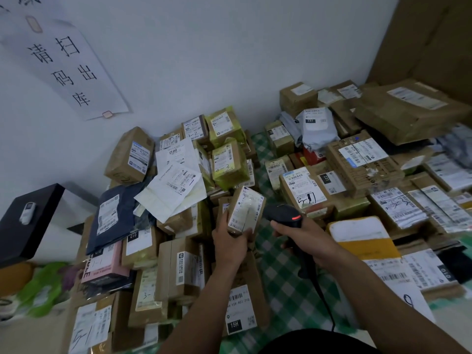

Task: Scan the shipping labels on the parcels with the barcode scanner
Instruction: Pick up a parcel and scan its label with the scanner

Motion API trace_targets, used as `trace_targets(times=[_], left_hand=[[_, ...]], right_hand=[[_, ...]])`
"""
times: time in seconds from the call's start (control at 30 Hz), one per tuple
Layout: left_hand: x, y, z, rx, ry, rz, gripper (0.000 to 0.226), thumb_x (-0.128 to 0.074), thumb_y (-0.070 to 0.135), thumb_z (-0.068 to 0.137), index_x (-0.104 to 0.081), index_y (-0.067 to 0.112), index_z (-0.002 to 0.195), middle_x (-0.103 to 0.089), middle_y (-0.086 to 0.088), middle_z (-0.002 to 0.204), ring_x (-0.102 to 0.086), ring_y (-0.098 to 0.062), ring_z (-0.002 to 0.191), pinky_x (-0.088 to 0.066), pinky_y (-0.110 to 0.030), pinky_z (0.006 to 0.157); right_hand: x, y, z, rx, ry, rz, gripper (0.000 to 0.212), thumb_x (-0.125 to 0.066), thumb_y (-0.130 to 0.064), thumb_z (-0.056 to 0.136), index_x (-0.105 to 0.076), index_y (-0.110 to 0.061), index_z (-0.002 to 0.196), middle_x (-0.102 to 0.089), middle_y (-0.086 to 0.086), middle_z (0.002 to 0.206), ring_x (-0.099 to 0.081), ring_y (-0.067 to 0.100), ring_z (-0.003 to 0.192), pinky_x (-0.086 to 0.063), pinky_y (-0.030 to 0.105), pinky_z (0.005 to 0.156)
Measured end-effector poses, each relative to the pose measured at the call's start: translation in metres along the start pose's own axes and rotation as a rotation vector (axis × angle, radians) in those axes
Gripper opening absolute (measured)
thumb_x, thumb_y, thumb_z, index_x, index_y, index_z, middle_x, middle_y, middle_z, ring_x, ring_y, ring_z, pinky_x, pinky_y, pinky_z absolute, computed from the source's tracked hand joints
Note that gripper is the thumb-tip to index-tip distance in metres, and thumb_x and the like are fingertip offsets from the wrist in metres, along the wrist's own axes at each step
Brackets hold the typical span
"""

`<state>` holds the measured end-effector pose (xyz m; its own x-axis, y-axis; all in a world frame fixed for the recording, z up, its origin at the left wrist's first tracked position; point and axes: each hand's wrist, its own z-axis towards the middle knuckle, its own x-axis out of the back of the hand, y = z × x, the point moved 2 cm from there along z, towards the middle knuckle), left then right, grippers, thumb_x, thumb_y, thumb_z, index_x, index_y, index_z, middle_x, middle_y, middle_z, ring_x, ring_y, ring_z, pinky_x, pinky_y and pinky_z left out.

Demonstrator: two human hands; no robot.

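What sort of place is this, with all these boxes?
Likely a parcel pickup or sorting room: labelled parcels heaped by the wall, and a barcode scanner in the right hand aimed at a box the left hand holds.

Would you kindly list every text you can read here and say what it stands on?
"请扫码出库": paper sign on the wall.
"231": grey mailer.
"15H": front box label.
"6813": white slip.
"010": black tag.
Fine print on the held parcel and the other labels: too small to read.
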<state>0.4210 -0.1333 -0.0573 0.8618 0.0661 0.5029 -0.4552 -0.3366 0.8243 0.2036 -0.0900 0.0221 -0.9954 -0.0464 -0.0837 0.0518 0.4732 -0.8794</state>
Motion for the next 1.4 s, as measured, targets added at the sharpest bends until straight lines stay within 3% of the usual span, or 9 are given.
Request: trace_targets(times=[0.13, 0.3, 0.43, 0.57, 0.73, 0.83, 1.07, 1.3, 1.4], left_hand=[[0.012, 0.024, -0.017, -0.112, 0.011, -0.037, 0.088, -0.084, 0.036, 0.076, -0.04, 0.051, 0.151, -0.06, 0.005, 0.137, -0.057, -0.018, 0.129, -0.06, -0.045, 0.096], [0.03, 0.048, -0.004, -0.195, -0.005, -0.021, 0.074, -0.085, 0.012, 0.083, -0.05, 0.031, 0.146, -0.061, 0.007, 0.131, -0.06, -0.007, 0.119, -0.056, -0.013, 0.081], [0.046, 0.07, 0.015, -0.24, -0.015, 0.143, 0.086, -0.089, 0.021, 0.077, -0.046, 0.037, 0.149, -0.059, 0.006, 0.139, -0.057, -0.011, 0.126, -0.054, -0.031, 0.099], [0.053, 0.083, 0.03, -0.221, -0.081, 0.203, 0.092, -0.09, 0.029, 0.069, -0.045, 0.043, 0.148, -0.058, 0.003, 0.138, -0.056, -0.014, 0.128, -0.052, -0.043, 0.107], [0.057, 0.087, 0.038, -0.227, -0.135, 0.209, 0.088, -0.092, 0.029, 0.07, -0.048, 0.043, 0.145, -0.06, 0.005, 0.136, -0.058, -0.011, 0.124, -0.054, -0.034, 0.099], [0.057, 0.085, 0.042, -0.229, -0.145, 0.238, 0.091, -0.09, 0.043, 0.064, -0.045, 0.052, 0.142, -0.058, 0.006, 0.137, -0.058, -0.013, 0.125, -0.055, -0.042, 0.101], [0.058, 0.086, 0.045, -0.226, -0.169, 0.266, 0.095, -0.088, 0.045, 0.059, -0.043, 0.054, 0.142, -0.057, 0.003, 0.138, -0.058, -0.016, 0.125, -0.058, -0.043, 0.097], [0.06, 0.088, 0.042, -0.177, -0.172, 0.259, 0.095, -0.088, 0.042, 0.061, -0.044, 0.054, 0.144, -0.057, 0.005, 0.138, -0.059, -0.016, 0.125, -0.056, -0.045, 0.101], [0.062, 0.102, 0.021, -0.151, -0.197, 0.195, 0.091, -0.088, 0.024, 0.076, -0.042, 0.038, 0.153, -0.056, 0.012, 0.138, -0.056, -0.013, 0.126, -0.051, -0.037, 0.103]], right_hand=[[0.009, -0.006, -0.005, 0.013, 0.032, -0.015, 0.022, -0.076, -0.038, 0.091, -0.071, -0.032, 0.112, -0.079, -0.002, 0.092, -0.071, 0.015, 0.072, -0.056, 0.033, 0.072], [0.019, -0.021, -0.014, 0.096, 0.029, -0.173, 0.017, -0.076, -0.04, 0.091, -0.066, -0.041, 0.105, -0.079, -0.01, 0.088, -0.071, 0.01, 0.07, -0.054, 0.025, 0.067], [0.018, -0.031, -0.02, 0.15, 0.025, -0.28, 0.021, -0.078, -0.039, 0.09, -0.064, -0.043, 0.104, -0.077, -0.014, 0.082, -0.071, 0.001, 0.07, -0.051, 0.015, 0.059], [0.014, -0.03, -0.021, 0.149, 0.019, -0.343, 0.027, -0.078, -0.041, 0.089, -0.061, -0.046, 0.109, -0.076, -0.015, 0.081, -0.071, 0.002, 0.07, -0.052, 0.02, 0.063], [0.013, -0.028, -0.021, 0.135, 0.002, -0.387, 0.031, -0.078, -0.041, 0.089, -0.061, -0.044, 0.116, -0.076, -0.014, 0.079, -0.071, 0.002, 0.069, -0.051, 0.021, 0.064], [0.013, -0.027, -0.021, 0.13, 0.013, -0.383, 0.031, -0.078, -0.041, 0.089, -0.063, -0.043, 0.117, -0.074, -0.017, 0.076, -0.069, -0.001, 0.07, -0.049, 0.02, 0.066], [0.012, -0.026, -0.022, 0.138, 0.007, -0.392, 0.035, -0.079, -0.039, 0.089, -0.063, -0.042, 0.12, -0.071, -0.019, 0.083, -0.066, 0.0, 0.079, -0.047, 0.021, 0.072], [0.011, -0.026, -0.023, 0.157, 0.01, -0.402, 0.032, -0.08, -0.039, 0.088, -0.064, -0.043, 0.116, -0.073, -0.019, 0.079, -0.068, -0.003, 0.072, -0.048, 0.018, 0.066], [0.014, -0.029, -0.026, 0.184, 0.026, -0.362, 0.031, -0.079, -0.037, 0.089, -0.061, -0.048, 0.113, -0.074, -0.019, 0.086, -0.068, -0.004, 0.073, -0.05, 0.014, 0.063]])
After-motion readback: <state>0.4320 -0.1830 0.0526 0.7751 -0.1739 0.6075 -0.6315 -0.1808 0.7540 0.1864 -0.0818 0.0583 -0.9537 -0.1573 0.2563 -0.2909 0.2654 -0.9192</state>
